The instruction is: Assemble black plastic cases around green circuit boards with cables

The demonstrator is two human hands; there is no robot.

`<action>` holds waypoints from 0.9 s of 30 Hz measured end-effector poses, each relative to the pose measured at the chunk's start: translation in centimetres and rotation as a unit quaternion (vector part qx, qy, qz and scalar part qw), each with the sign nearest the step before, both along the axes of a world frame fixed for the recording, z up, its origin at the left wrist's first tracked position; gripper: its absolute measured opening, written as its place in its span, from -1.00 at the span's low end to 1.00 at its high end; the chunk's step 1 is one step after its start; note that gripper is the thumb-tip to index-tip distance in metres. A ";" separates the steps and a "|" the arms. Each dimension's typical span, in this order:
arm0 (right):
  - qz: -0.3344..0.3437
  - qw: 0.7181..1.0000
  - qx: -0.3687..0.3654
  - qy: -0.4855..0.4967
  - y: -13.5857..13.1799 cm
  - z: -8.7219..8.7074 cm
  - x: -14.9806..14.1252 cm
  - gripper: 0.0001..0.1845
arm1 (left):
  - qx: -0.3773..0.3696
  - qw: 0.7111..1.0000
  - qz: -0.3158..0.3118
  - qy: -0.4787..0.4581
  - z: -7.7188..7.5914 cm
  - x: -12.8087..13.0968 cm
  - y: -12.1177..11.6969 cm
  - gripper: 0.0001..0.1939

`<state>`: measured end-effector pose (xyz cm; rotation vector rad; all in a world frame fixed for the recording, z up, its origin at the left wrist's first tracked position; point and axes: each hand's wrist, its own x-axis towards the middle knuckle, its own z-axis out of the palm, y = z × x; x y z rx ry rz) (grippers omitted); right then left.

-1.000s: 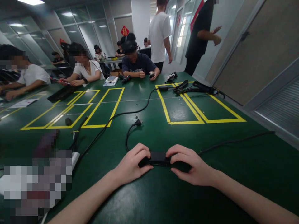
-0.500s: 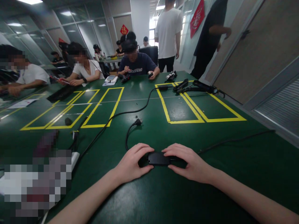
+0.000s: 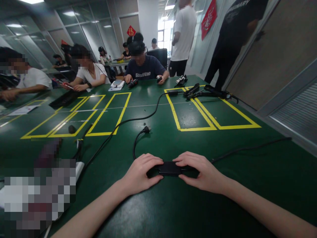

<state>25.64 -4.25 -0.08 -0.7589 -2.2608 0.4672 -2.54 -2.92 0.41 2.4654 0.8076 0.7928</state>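
Note:
A flat black power adapter [image 3: 169, 169] lies on the green table [image 3: 148, 205] between my two hands. My left hand [image 3: 143, 172] has its fingers and thumb closed on the adapter's left end. At the right end, my right hand [image 3: 198, 173] grips it in the same way, fingers on the far side and thumb on the near side. From the left side runs a short black cord ending in a power plug [image 3: 147, 129], which lies on the table beyond my left hand. Another black cable [image 3: 250, 147] leads off rightward from behind my right hand.
A long black cable [image 3: 138, 118] crosses the table to a black device [image 3: 205, 92] at the far right. Yellow tape outlines [image 3: 198, 130] mark the surface. A white power strip [image 3: 79, 168] sits at left. Several people sit around the far side; two stand behind.
My hands and the adapter have barely moved. The standing people have shifted to the right, and the seated person opposite has lowered a hand to a drill on the table.

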 end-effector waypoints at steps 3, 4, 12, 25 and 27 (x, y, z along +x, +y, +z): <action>0.007 1.000 -0.009 -0.003 0.1 0.2 0.0 -0.77 | -0.004 1.000 -0.002 0.004 0.1 0.0 -0.1 -0.65; 0.010 1.000 -0.015 -0.005 0.1 0.2 0.0 -0.77 | -0.009 1.000 0.001 0.007 0.1 0.0 -0.1 -0.65; -0.005 0.995 -0.075 -0.064 -0.3 0.1 -0.3 -0.65 | -0.029 0.999 0.011 0.030 -0.1 0.0 -0.3 -0.53; 0.001 0.999 -0.015 -0.042 -0.9 0.4 0.2 -0.81 | -0.010 1.000 0.000 0.008 0.3 -0.3 -1.0 -0.85; -0.003 0.999 -0.013 -0.035 -0.9 0.5 0.2 -0.83 | -0.033 0.999 -0.002 0.008 0.5 -0.2 -1.0 -0.87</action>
